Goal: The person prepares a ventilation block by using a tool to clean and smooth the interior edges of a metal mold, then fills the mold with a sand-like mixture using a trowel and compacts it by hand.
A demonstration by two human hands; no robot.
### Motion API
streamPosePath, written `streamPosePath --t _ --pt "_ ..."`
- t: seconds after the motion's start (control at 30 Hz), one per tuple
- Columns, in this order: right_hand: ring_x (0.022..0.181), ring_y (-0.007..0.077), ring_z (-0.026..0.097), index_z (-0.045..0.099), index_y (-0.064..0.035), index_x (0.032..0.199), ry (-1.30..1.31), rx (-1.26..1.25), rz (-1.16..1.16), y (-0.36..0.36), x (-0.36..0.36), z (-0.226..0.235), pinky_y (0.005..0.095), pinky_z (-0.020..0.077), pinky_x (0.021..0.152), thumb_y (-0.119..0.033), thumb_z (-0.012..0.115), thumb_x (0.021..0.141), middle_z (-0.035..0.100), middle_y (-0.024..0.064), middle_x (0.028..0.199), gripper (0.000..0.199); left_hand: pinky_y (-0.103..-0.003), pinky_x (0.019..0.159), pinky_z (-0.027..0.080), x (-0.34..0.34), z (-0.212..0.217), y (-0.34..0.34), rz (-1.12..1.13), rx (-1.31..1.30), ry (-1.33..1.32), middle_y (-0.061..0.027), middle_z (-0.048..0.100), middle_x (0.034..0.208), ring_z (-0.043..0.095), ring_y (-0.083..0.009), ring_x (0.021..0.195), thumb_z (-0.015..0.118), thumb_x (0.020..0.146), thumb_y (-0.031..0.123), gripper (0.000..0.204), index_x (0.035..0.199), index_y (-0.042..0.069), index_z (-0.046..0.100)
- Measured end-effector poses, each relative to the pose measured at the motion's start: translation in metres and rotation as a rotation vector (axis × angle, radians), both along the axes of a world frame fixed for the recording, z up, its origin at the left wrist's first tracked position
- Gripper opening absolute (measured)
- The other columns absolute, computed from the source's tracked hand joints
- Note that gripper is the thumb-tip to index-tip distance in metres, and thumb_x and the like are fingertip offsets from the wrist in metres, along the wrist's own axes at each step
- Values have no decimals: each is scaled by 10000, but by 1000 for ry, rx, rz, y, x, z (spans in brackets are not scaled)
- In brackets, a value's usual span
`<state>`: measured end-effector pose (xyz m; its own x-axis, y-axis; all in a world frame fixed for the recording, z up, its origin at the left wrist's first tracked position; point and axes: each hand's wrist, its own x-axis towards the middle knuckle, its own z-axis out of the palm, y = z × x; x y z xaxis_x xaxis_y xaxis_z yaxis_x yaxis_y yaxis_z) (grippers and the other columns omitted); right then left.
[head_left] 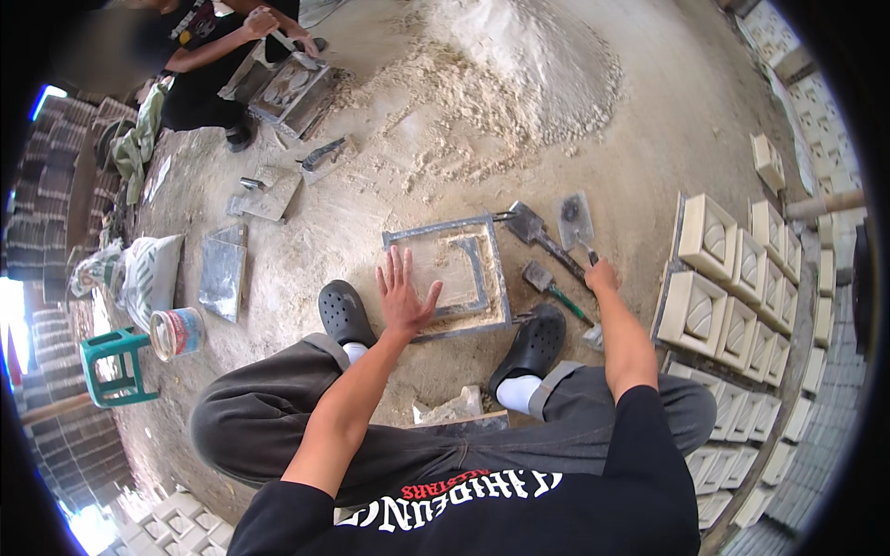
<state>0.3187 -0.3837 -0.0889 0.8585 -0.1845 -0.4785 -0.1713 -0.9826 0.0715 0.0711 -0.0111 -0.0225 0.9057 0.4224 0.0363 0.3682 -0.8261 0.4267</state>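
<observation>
My left hand (405,295) is spread flat with fingers apart over the left side of a rectangular metal mould frame (502,273) on the ground between my feet. Pale powder lies inside the frame, around a smaller grey angled piece (477,269). Out to the right, my right hand (602,276) is closed around the handle of a trowel (575,219), its flat blade pointing away from me. Beside it lie a dark flat-bladed tool (526,222) with a long handle and a brush-like tool (538,275) with a green handle.
A pale powder heap (538,69) rises at the far side. Patterned cast blocks (709,232) stand in rows at right. Far left, a co-worker (218,65) bends over another mould (292,93). Left are a square trowel (269,192), a bucket (178,334) and a green stool (118,368).
</observation>
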Motion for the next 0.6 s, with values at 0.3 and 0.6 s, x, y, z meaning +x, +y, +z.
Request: streamPosePath --t 0.3,0.6 --pt "968 455 642 628 -35 1044 -202 362 166 118 54 46 532 500 835 -478 549 919 683 264 992 467 -501 1202 137 -7 2 14 5 -7 -4 -202 248 1592 194 -353 1492 614 867 556 892 1513 27 298" --pt "405 202 576 524 -102 1403 83 828 231 338 115 63 346 469 406 -225 575 890 683 159 725 530 -572 1181 133 -1 4 17 -26 -38 36 -216 270 1580 203 -390 1481 639 828 587 921 1501 36 335"
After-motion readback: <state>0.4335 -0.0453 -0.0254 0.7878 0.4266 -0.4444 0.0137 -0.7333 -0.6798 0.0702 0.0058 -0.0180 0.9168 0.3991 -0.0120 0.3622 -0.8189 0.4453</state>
